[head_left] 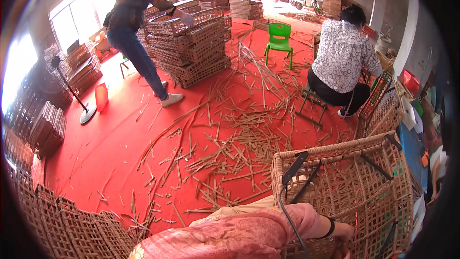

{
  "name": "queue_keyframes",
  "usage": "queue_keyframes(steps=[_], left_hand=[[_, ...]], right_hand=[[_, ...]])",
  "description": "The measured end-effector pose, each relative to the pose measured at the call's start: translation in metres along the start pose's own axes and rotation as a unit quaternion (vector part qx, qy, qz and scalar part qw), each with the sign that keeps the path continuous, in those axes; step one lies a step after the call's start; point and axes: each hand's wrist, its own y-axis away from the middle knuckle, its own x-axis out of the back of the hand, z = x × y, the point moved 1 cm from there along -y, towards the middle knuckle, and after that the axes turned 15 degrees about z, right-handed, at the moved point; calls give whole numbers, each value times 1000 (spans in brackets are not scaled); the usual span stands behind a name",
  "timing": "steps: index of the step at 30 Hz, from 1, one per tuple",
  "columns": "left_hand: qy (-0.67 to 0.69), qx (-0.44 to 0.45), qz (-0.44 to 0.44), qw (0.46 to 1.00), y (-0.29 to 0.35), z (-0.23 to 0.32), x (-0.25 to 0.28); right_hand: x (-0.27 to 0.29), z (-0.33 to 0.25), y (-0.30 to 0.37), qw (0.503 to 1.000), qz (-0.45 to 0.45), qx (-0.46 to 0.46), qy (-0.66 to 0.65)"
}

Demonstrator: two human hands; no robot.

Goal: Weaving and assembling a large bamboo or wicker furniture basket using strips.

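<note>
A large brown woven basket (335, 182) stands tilted in front of me at the lower right, its openwork weave facing me. Black strips (294, 168) are fixed at its corners and sides. My left arm, in a pink patterned sleeve with a black band at the wrist, reaches across to it. The left hand (344, 232) is down against the weave, fingers curled; what they grip, if anything, is hidden. A thin dark cable (291, 221) hangs by the sleeve. My right hand does not show.
Cut strips (249, 136) litter the red floor covering (110, 163). A standing person (139, 24) handles stacked baskets (187, 50); another person (340, 62) sits at the right. A green chair (279, 43) stands between them. More baskets (81, 228) line the left edge.
</note>
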Motion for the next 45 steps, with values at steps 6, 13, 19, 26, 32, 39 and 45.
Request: queue_keyframes(steps=[6,13,19,26,32,39,45], left_hand=[[-30,-5,-3,1000,-10,-6,-10],[61,80,-25,995,11,13,19],[31,66,-43,996,32,35,61],[123,161,-52,978,20,22,40],[45,62,-32,997,-12,3,-3],[120,112,-11,986,16,13,25],[126,118,-11,985,22,20,37]], right_hand=[[2,-10,3,1000,-4,-20,-18],[4,-21,4,999,-13,-33,-18],[11,-41,8,999,-22,-29,-1],[5,-39,9,991,-27,-67,-116],[9,-35,7,990,-52,-112,-66],[12,-51,6,997,-17,-65,-36],[10,-40,7,995,-23,-74,-63]])
